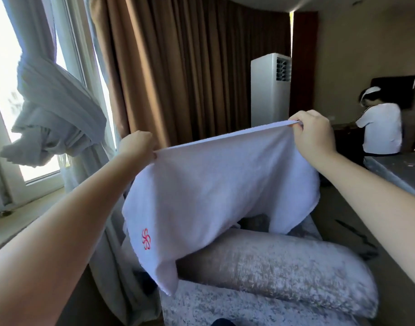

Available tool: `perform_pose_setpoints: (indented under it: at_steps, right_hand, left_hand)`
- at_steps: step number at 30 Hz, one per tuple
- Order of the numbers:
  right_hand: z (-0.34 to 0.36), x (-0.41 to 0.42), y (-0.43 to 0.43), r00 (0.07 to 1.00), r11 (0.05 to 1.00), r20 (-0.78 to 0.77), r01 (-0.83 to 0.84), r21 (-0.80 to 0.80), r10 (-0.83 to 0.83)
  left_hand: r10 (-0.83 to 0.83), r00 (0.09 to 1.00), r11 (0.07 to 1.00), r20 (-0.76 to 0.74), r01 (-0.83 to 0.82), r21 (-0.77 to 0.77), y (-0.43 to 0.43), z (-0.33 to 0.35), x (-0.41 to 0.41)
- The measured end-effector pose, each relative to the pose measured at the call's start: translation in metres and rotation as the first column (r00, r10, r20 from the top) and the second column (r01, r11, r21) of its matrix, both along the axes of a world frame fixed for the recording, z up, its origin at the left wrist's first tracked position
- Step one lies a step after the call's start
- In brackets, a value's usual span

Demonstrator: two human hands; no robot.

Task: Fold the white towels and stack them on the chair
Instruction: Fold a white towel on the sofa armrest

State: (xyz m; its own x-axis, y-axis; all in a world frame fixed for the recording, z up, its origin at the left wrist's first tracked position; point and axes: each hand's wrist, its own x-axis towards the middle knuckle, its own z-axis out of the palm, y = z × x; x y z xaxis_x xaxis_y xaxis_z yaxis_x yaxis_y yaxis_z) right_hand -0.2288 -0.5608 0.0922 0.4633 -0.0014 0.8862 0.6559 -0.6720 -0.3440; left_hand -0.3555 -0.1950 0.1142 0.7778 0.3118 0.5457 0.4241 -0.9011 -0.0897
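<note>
White towel [216, 184]: held up in the air at frame centre, spread flat towards the camera, above the chair [272, 274].

Hidden or unclear: the towel screens the chair's back and most of its seat. Its lower edge at 5 o'clock drops behind the padded arm, so that corner is out of sight. A dark item at 6 o'clock is cut by the frame edge and cannot be identified.

Orientation: the taut top edge, its long axis, runs close to the 9-to-3 line, with the right end higher. The cloth hangs from it towards 6 o'clock. A red emblem [146, 238] sits near the corner at 7 o'clock.

Left hand [137, 147]: pinches the top corner at 9 o'clock, fingertips partly hidden.
Right hand [313, 132]: fingers curled round the top corner at 2 o'clock.

Surroundings: grey curtain [53, 109] knotted at 9 o'clock, brown curtain [190, 67] at 12, white floor unit [267, 90] at 1, and a second person [382, 128] in white at 3, back turned.
</note>
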Motion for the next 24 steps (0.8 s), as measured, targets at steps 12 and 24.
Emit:
perform_pose_setpoints:
  at_steps: [12,24]
  right_hand:
    - [0.016,0.017,-0.041,0.992,0.993,-0.034,0.12,0.018,-0.119]
    - [-0.041,0.069,-0.047,0.958,0.991,-0.255,0.125,-0.046,-0.132]
  left_hand:
    - [-0.035,0.989,0.996,0.144,0.046,-0.077,0.016,0.007,0.016]
    - [-0.067,0.933,0.926,0.353,0.19,-0.326,0.014,-0.034,0.083]
